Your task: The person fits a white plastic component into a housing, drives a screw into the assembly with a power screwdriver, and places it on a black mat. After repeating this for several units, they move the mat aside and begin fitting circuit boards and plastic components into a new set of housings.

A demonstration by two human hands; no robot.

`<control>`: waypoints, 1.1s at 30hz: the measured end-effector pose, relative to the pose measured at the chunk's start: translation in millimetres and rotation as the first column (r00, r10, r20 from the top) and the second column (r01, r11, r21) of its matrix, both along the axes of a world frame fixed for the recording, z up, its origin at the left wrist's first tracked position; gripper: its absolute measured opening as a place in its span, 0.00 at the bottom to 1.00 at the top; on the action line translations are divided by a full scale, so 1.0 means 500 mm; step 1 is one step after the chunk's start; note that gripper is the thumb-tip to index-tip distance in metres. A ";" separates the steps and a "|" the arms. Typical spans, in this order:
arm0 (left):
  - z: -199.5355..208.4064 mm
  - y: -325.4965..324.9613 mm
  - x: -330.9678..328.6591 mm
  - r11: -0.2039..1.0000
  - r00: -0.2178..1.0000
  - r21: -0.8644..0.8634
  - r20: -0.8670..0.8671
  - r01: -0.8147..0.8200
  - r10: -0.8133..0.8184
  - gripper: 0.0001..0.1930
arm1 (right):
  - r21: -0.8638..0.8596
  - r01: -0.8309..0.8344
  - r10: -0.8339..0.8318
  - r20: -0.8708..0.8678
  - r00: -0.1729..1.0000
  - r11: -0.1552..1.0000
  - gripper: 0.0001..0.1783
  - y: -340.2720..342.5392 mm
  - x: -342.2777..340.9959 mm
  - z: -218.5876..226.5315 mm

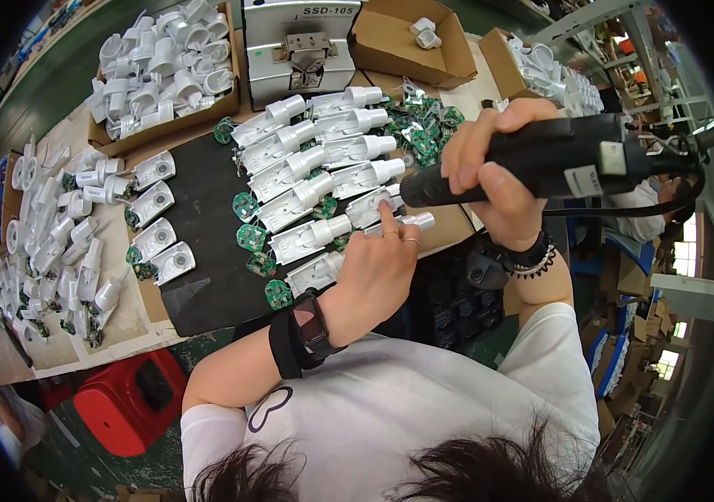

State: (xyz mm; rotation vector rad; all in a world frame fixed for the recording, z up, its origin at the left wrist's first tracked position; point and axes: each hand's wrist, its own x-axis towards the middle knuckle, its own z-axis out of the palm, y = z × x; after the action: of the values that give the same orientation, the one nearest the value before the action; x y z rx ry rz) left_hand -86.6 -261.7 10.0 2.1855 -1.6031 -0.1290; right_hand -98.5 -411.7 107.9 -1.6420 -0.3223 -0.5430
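My right hand (499,171) is wrapped round a black electric screwdriver (553,159), held level with its nose pointing left. The nose comes close to a white plastic housing (367,209); whether it touches cannot be made out. On that housing presses the index finger of my left hand (373,268), its other fingers curled and the thumb hidden. More white housings (294,170) lie in two slanted columns on a black mat (206,167). Green circuit boards (250,238) hang by the left ends of several.
A silver machine (302,50) stands behind the mat. White plastic parts fill a cardboard box (235,50) at back left. Loose green boards (428,125) are heaped beyond the housings. Assembled white units (64,243) crowd the left side. A red stool (114,410) stands below the table.
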 end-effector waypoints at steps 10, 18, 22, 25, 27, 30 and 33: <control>-0.003 -0.007 -0.001 0.999 1.000 -0.013 0.009 0.030 -0.030 0.16 | -0.036 -0.047 0.044 -0.088 0.995 0.998 0.21 0.005 -0.003 -0.049; 0.015 -0.007 0.000 0.996 0.998 0.087 -0.055 0.033 -0.028 0.16 | -0.040 -0.041 0.036 -0.128 0.991 0.998 0.21 0.008 0.000 -0.061; 0.013 -0.007 -0.001 0.994 0.997 0.100 -0.066 0.036 -0.029 0.16 | -0.029 -0.043 0.039 -0.121 0.992 0.999 0.20 0.008 0.000 -0.066; 0.010 -0.007 0.000 0.996 0.997 0.086 -0.067 0.030 -0.025 0.16 | -0.078 -0.080 0.068 -0.146 0.987 0.994 0.20 0.007 -0.002 -0.063; 0.010 -0.007 0.000 0.996 0.997 0.080 -0.068 0.028 -0.023 0.16 | -0.083 -0.087 0.074 -0.144 0.987 0.993 0.20 0.007 -0.003 -0.062; 0.011 -0.005 -0.003 0.995 0.998 0.086 -0.052 0.043 -0.038 0.17 | -0.091 -0.094 0.081 -0.141 0.987 0.991 0.20 0.009 -0.007 -0.062; 0.009 -0.007 0.001 0.996 0.997 0.084 -0.070 0.040 -0.034 0.18 | -0.132 -0.105 0.082 -0.168 0.982 0.986 0.19 0.008 -0.005 -0.057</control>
State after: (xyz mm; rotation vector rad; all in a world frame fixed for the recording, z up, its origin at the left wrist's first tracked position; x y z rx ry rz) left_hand -86.1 -265.3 14.2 2.1907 -1.6282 -0.2855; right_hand -101.2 -407.7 79.2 -1.7854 -0.3216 -0.3187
